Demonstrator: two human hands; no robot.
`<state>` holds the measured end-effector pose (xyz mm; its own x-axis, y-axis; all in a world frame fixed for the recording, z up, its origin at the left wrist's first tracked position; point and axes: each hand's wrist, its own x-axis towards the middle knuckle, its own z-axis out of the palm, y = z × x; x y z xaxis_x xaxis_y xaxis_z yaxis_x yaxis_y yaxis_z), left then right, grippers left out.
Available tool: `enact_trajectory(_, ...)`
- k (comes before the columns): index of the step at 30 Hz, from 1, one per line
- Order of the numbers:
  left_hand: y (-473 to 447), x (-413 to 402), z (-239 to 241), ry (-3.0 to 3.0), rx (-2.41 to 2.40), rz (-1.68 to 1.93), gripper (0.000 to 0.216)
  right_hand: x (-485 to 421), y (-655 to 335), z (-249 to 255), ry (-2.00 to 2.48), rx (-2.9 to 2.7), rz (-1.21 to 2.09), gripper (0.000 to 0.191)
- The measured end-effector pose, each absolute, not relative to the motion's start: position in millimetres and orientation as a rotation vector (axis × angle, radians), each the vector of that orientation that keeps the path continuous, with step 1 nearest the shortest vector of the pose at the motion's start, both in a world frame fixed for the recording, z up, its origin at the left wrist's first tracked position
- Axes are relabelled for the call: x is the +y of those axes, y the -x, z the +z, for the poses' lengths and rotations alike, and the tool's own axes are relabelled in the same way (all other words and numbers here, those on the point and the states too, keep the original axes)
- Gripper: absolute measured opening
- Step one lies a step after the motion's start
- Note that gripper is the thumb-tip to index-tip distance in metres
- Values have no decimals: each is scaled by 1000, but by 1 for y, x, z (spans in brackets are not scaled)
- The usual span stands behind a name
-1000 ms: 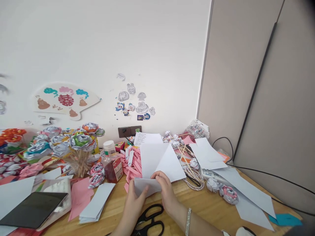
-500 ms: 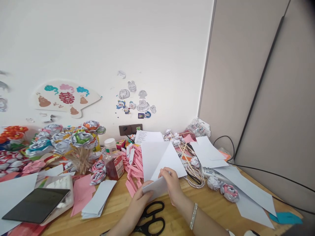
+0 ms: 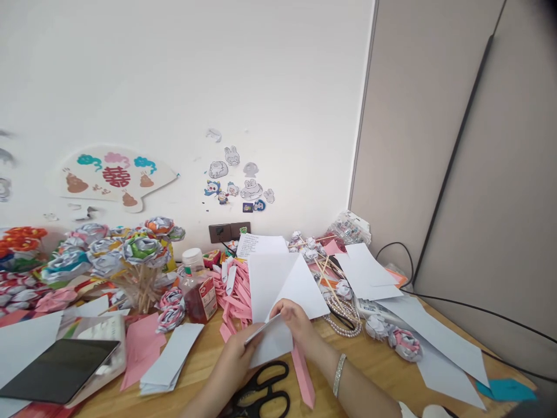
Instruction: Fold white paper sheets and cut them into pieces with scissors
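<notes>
Both my hands hold one folded sheet of white paper (image 3: 272, 342) just above the wooden table (image 3: 374, 371). My left hand (image 3: 237, 354) pinches its lower left edge, fingers closed on it. My right hand (image 3: 298, 328), with a bracelet on its wrist, grips the top right of the sheet. A pink paper strip (image 3: 304, 374) lies on the table under the right forearm. Black scissors (image 3: 261, 392) lie right below the paper. Behind it stands a larger white sheet (image 3: 282, 284), folded open.
Pink folded strips (image 3: 235, 293) pile behind. A red-labelled bottle (image 3: 198, 290), paper roses on sticks (image 3: 139, 255), a dark tablet (image 3: 61, 363), white paper slips (image 3: 172, 360), pearl beads (image 3: 346, 322) and loose white sheets (image 3: 435, 342) crowd the table. A grey partition (image 3: 456, 145) stands at the right.
The white sheet has been folded over and tipped more edge-on in my hands. A pink strip now shows under my right forearm. The view shifted slightly.
</notes>
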<state>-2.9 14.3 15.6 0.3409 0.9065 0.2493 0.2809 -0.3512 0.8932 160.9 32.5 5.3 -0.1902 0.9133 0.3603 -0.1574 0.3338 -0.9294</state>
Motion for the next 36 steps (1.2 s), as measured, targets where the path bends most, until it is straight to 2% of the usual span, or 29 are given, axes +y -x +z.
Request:
enact_trajectory(5,1,11,20,-1279,1102,1016,37,36,-172,11,624,-1511,1402,40)
enact_trajectory(13,6,0,27,-1039,824,886,37,25,-168,12,625,-1285,1583,36)
enact_trajectory(18,12,-8,49,-971,538,628,80,27,-171,12,680,-1258,1636,21)
enact_trajectory(19,13,-9,51,-966,513,585,82,26,-171,12,688,-1276,1644,18)
enact_trajectory(20,13,-10,52,-965,508,550,78,25,-171,13,693,-1306,1635,15)
enact_trajectory(23,11,-12,47,-1000,571,448,46,22,-171,16,694,-1460,1556,11)
enact_trajectory(25,9,-11,40,-1050,619,422,32,22,-171,18,697,-1551,1497,11)
enact_trajectory(31,6,-7,31,-1134,685,517,28,23,-172,27,738,-1494,1430,22)
enact_trajectory(36,6,-9,31,-1099,640,500,27,22,-174,29,747,-1506,1452,20)
